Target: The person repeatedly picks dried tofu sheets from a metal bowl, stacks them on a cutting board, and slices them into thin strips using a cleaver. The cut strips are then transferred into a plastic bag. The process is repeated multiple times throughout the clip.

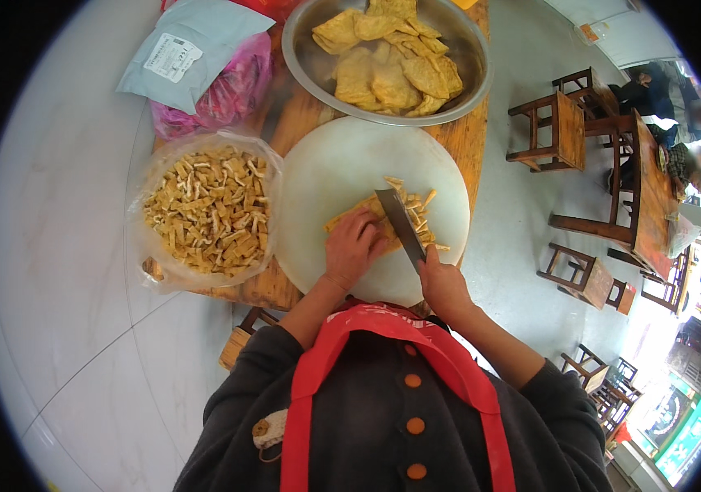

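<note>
On a round white cutting board (pixel 317 176) lies a piece of fried tofu skin (pixel 340 218), partly hidden under my fingers. My left hand (pixel 354 246) presses down on it with bent fingers. My right hand (pixel 442 283) is wrapped round the handle of a cleaver (pixel 400 223), whose blade stands at the tofu's right side, close to my left fingertips. Cut strips (pixel 417 207) lie loose to the right of the blade. At the left, a clear plastic bag (pixel 272 201) holds a heap of similar cut strips (pixel 207 211).
Behind the board, a steel bowl (pixel 293 61) holds whole folded tofu pieces (pixel 391 70). Grey (pixel 194 49) and pink (pixel 235 94) bags lie at the back left of the wooden table (pixel 473 139). Stools (pixel 559 131) and a dining table (pixel 654 197) with seated people stand at the right.
</note>
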A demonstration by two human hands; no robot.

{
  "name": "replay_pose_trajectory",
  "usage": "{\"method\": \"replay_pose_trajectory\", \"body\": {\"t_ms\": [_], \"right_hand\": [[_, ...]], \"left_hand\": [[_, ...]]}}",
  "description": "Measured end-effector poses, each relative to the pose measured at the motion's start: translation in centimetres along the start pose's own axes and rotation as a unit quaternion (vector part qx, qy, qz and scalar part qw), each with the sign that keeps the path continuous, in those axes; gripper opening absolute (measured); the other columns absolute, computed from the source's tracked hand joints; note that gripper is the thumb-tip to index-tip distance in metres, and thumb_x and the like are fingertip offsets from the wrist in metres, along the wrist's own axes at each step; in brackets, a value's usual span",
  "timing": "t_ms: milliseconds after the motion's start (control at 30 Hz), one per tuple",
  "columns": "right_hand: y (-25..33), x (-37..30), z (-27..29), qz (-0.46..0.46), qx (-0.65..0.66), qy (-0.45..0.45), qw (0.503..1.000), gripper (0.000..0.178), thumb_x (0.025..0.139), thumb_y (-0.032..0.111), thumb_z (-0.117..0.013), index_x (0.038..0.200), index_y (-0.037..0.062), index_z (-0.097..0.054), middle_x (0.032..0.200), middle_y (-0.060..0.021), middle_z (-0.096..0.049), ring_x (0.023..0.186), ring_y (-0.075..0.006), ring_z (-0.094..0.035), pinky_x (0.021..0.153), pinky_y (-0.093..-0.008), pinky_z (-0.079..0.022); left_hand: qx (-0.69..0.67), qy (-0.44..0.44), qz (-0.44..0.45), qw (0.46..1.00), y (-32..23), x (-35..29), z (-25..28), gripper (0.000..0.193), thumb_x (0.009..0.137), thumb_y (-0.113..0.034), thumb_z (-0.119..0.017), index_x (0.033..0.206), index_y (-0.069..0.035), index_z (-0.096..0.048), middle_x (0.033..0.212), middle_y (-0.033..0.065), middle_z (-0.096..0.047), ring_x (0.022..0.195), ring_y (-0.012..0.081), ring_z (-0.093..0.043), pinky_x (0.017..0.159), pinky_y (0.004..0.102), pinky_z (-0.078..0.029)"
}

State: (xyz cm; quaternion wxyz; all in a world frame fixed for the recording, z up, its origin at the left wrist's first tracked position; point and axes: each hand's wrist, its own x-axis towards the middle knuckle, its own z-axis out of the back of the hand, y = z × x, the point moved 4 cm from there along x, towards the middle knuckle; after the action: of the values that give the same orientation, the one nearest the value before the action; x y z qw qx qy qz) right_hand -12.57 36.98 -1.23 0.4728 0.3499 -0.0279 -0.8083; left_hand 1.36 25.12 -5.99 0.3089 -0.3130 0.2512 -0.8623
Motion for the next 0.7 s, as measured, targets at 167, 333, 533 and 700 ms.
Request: {"method": "replay_pose_trajectory", "body": {"t_ms": [167, 333, 533, 700], "right_hand": [[0.5, 2.9, -1.9, 0.031, -0.012, -0.035, 0.999, 0.026, 0.098, 0.02, -0.045, 0.113, -0.0012, -0.041, 0.067, -0.0263, -0.062, 0.064, -0.0473, -0.061, 0.059, -0.0554, -0.048], [0.5, 5.4, -4.2, 0.03, -0.026, -0.043, 0.998, 0.029, 0.09, 0.009, -0.046, 0.116, -0.0027, -0.04, 0.075, -0.0273, -0.064, 0.072, -0.0445, -0.065, 0.064, -0.0549, -0.051], [-0.3, 5.9, -3.4, 0.032, 0.041, -0.15, 0.987, 0.02, 0.096, 0.017, -0.047, 0.106, 0.0001, -0.043, 0.07, -0.0264, -0.063, 0.066, -0.0453, -0.063, 0.059, -0.054, -0.05], [0.8, 2.1, 1.3, 0.057, 0.052, -0.151, 0.985, 0.022, 0.097, 0.02, -0.049, 0.106, 0.001, -0.043, 0.065, -0.0265, -0.061, 0.064, -0.0463, -0.062, 0.059, -0.0551, -0.049]], "left_hand": [[0.018, 0.001, -0.017, 1.0, -0.1, -0.3, -0.2, 0.023, 0.072, -0.017, -0.076, 0.088, -0.008, -0.061, 0.106, 0.0061, -0.062, 0.109, 0.0276, -0.059, 0.089, 0.0391, -0.05], [0.011, 0.003, -0.001, 1.0, 0.0, -0.6, -0.4, 0.026, 0.071, -0.017, -0.075, 0.091, -0.009, -0.061, 0.106, 0.0061, -0.06, 0.11, 0.0264, -0.058, 0.094, 0.0398, -0.048], [0.028, -0.053, -0.079, 0.995, -0.5, -0.7, 0.4, 0.025, 0.073, -0.013, -0.076, 0.092, -0.008, -0.061, 0.105, 0.0072, -0.059, 0.108, 0.0299, -0.058, 0.093, 0.0439, -0.048], [-0.01, -0.048, -0.041, 0.998, -0.5, -1.1, 0.6, 0.024, 0.074, -0.013, -0.075, 0.091, -0.006, -0.059, 0.104, 0.0099, -0.058, 0.105, 0.0326, -0.058, 0.093, 0.0441, -0.048]]}}
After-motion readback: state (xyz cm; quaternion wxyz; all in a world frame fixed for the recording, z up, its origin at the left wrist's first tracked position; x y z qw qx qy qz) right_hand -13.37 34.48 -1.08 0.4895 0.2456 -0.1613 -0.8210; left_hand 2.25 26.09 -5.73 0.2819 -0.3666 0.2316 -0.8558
